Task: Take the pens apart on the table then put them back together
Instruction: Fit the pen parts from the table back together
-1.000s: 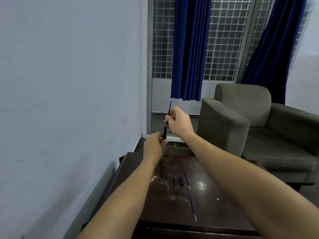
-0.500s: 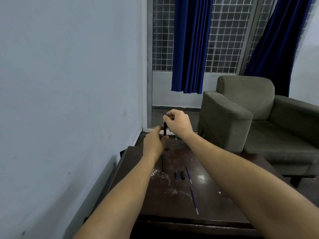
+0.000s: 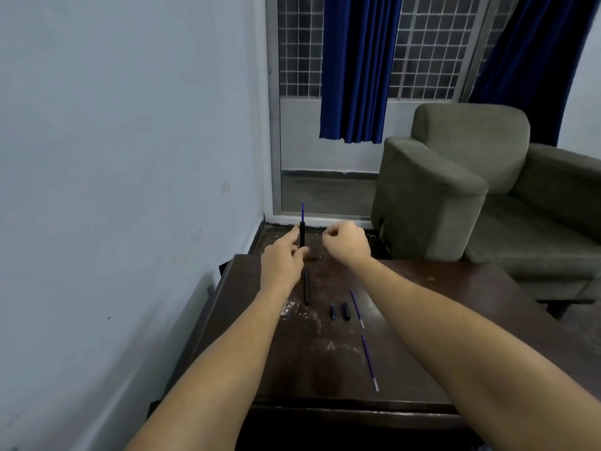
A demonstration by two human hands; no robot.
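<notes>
Above dark wooden tabletop (image 3: pixel 309 359), left hand (image 3: pixel 281 265) fingers are gripping a black plastic barrel (image 3: pixel 302 235) upright — steadying its blue refill (image 3: pixel 302 212). Right hand (image 3: pixel 346 244) fingers are curling, contents unclear.

No legible text, label, brand or number in view. Held pen barrel (image 3: pixel 302 235), loose pen parts (image 3: pixel 345 311) on the bench (image 3: pixel 439 327): too small to show print.

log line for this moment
left hand: holds upright black plastic pen barrel, thin blue refill protruding | right hand: curled, off the pen
</notes>
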